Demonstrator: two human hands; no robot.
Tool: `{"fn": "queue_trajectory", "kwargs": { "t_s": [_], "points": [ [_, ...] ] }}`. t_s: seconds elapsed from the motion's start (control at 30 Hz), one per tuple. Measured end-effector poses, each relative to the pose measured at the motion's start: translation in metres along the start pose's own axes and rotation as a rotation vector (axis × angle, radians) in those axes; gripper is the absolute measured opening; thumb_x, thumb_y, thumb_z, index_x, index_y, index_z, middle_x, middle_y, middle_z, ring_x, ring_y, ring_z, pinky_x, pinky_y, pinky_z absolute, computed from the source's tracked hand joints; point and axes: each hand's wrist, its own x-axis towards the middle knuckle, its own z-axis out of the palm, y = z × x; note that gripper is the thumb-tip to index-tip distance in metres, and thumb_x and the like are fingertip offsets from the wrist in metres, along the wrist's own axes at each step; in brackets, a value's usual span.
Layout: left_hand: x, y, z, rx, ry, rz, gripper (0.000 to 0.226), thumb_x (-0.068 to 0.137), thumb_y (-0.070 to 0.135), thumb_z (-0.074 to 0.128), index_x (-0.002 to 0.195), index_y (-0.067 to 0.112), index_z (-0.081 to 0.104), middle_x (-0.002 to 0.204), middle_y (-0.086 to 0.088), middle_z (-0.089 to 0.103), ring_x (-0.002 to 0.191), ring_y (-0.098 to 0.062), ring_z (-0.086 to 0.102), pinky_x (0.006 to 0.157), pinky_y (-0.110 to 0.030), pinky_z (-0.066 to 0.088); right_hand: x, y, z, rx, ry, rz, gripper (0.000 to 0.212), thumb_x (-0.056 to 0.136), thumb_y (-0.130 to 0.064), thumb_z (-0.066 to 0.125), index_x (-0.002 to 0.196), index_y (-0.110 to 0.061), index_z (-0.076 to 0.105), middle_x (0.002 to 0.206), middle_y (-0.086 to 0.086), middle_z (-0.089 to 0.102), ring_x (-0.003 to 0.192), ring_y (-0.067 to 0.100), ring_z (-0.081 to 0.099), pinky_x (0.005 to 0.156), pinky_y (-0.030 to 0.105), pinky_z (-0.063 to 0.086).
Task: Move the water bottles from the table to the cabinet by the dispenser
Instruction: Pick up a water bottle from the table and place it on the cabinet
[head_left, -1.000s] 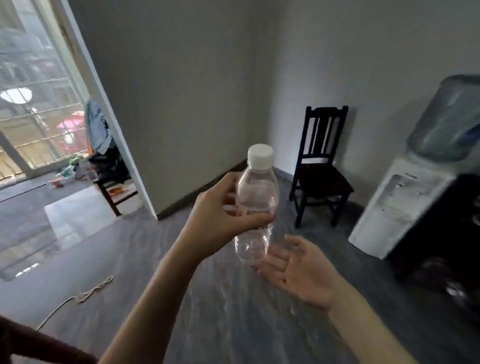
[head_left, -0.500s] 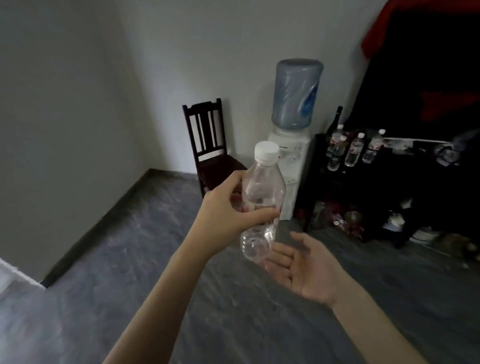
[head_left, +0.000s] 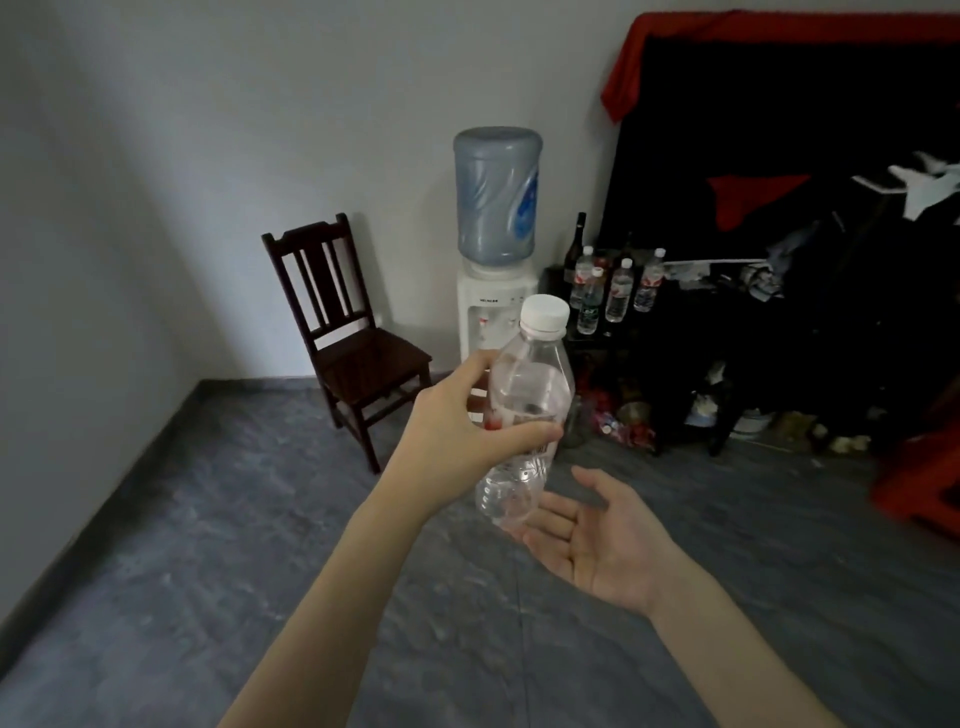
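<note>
My left hand grips a clear water bottle with a white cap, held upright in front of me. My right hand is open, palm up, just under and to the right of the bottle's base; I cannot tell whether it touches. Ahead stands the white water dispenser with a blue jug on top. To its right is a dark cabinet with several water bottles standing on its left end, beside a dark glass bottle.
A dark wooden chair stands left of the dispenser against the wall. Clutter lies on the floor under the cabinet. A black and red cloth hangs above it. A red object sits at the right edge. Grey floor stretches ahead.
The view has swung right from the doorway and window to the dispenser and cabinet, which now look closer. The left hand keeps hold of the bottle; the right hand stays open beneath it.
</note>
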Motion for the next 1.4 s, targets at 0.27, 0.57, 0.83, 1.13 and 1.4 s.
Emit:
{"fn": "queue_trajectory", "kwargs": {
  "t_s": [0.27, 0.57, 0.83, 1.13, 1.4],
  "points": [
    [0.012, -0.015, -0.002, -0.022, -0.066, -0.001, 0.058, 0.074, 0.041, 0.088, 0.124, 0.035, 0.059, 0.107, 0.016, 0.072, 0.096, 0.004, 0.068, 0.079, -0.008, 0.051, 0.01, 0.004, 0.001, 0.059, 0.038, -0.033, 0.067, 0.097, -0.05, 0.044, 0.131, 0.006, 0.057, 0.128, 0.024, 0.065, 0.105, 0.036, 0.069, 0.082, 0.035, 0.057],
    [0.071, -0.024, 0.029, -0.056, -0.089, 0.028, 0.055, 0.076, 0.04, 0.086, 0.124, 0.035, 0.06, 0.107, 0.016, 0.072, 0.1, 0.0, 0.068, 0.079, -0.009, 0.051, 0.026, -0.048, -0.023, 0.094, 0.082, -0.086, 0.068, 0.099, -0.051, 0.04, 0.132, 0.006, 0.056, 0.13, 0.023, 0.063, 0.124, 0.037, 0.059, 0.088, 0.036, 0.055],
    [0.169, -0.021, 0.089, -0.053, -0.119, 0.077, 0.048, 0.079, 0.037, 0.083, 0.121, 0.036, 0.058, 0.104, 0.018, 0.073, 0.098, 0.003, 0.068, 0.079, -0.006, 0.05, 0.051, -0.147, -0.061, 0.072, 0.129, -0.143, 0.066, 0.098, -0.051, 0.041, 0.131, 0.005, 0.057, 0.128, 0.023, 0.065, 0.124, 0.035, 0.059, 0.084, 0.036, 0.057],
    [0.267, -0.019, 0.155, -0.009, -0.107, 0.158, 0.053, 0.086, 0.034, 0.076, 0.126, 0.051, 0.046, 0.107, 0.028, 0.068, 0.103, 0.011, 0.063, 0.085, -0.008, 0.05, 0.077, -0.25, -0.092, 0.045, 0.141, -0.133, 0.063, 0.098, -0.049, 0.041, 0.129, 0.002, 0.061, 0.128, 0.021, 0.065, 0.121, 0.034, 0.062, 0.081, 0.035, 0.057],
    [0.345, -0.041, 0.188, -0.044, -0.158, 0.182, 0.073, 0.09, 0.042, 0.064, 0.155, 0.038, 0.03, 0.144, 0.028, 0.047, 0.132, 0.012, 0.045, 0.105, -0.009, 0.036, 0.123, -0.315, -0.108, -0.017, 0.185, -0.137, 0.058, 0.1, -0.046, 0.04, 0.129, 0.0, 0.063, 0.127, 0.02, 0.066, 0.119, 0.033, 0.063, 0.08, 0.034, 0.059]
  ]
}}
